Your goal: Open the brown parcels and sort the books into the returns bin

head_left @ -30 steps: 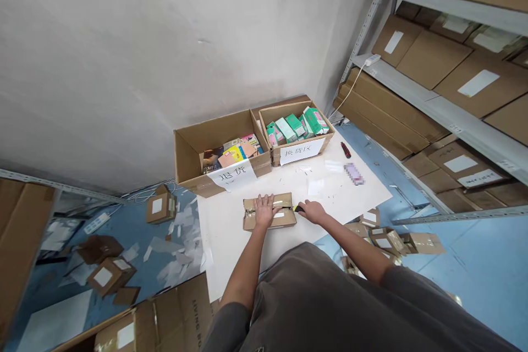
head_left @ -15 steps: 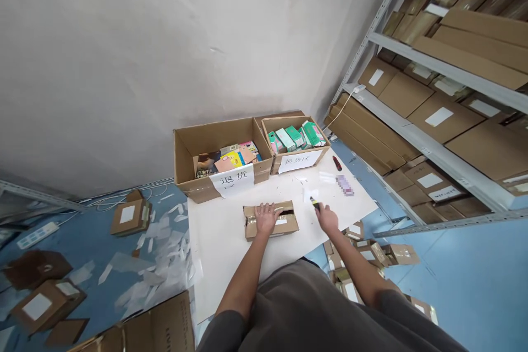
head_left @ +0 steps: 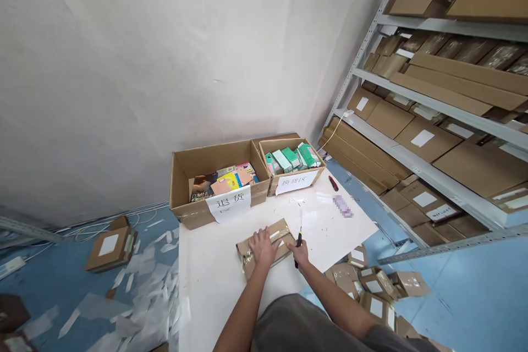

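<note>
A small cardboard box with clear tape lies at an angle on the white table. My left hand rests flat on its top, fingers spread. At the box's right end, my right hand is closed around a box cutter with a dark handle. The cutter's blade points up and away from me, and whether the hand touches the box I cannot tell. Farther right on the table lies a red-and-black box cutter.
Behind stand a large open carton of books and packets, and a smaller open carton of green boxes, both with paper signs. Shelves full of cartons rise on the right. Paper scraps and boxes litter the floor.
My right hand has brought the box cutter left, close to the box, and turned its blade more upright. The box has turned, its right end swinging away from me. My view has shifted.
</note>
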### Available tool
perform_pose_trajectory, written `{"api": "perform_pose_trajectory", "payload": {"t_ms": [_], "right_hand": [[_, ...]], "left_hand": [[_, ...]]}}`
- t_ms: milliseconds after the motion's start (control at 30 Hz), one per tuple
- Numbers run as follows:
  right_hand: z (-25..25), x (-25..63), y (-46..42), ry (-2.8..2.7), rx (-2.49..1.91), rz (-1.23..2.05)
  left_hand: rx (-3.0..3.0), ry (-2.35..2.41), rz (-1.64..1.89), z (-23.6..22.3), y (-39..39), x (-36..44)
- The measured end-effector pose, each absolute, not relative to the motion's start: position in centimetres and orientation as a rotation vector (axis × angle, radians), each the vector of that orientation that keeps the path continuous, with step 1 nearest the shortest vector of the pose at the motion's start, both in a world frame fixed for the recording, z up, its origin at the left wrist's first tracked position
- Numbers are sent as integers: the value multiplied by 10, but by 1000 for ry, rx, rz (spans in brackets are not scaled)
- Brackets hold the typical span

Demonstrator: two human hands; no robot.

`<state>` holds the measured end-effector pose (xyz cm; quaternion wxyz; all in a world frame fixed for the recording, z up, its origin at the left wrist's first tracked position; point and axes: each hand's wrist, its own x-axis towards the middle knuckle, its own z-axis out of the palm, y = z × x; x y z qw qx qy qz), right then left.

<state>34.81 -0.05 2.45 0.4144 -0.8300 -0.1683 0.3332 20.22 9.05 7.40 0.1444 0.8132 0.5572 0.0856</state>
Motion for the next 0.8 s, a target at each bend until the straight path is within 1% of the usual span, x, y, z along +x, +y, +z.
{"api": "perform_pose_trajectory", "payload": {"t_ms": [100,167,300,433,500,600,700,800], "right_hand": [[42,375,43,-516,-2199,720],[56,391,73,-561,-2285,716],[74,407,109,-557,-2297,751],[62,405,82,-372,-2068,846],[49,397,49,-287,-1936,1001],[37,379,7,-388,-1643,1282],[51,365,-2,-477,-1552,1315],[81,360,14,-591,-1638,1273]], "left_hand": [[2247,1597,190,82,92,188],[2190,1505,131,82,93,180],[2069,1375,114,64,89,175],[1933,1283,260,36,83,174],[1882,1261,307,28,81,176],[1814,1271,318,30,79,185],[1712,1301,378,37,84,193],[1446,1313,513,34,100,182]]}}
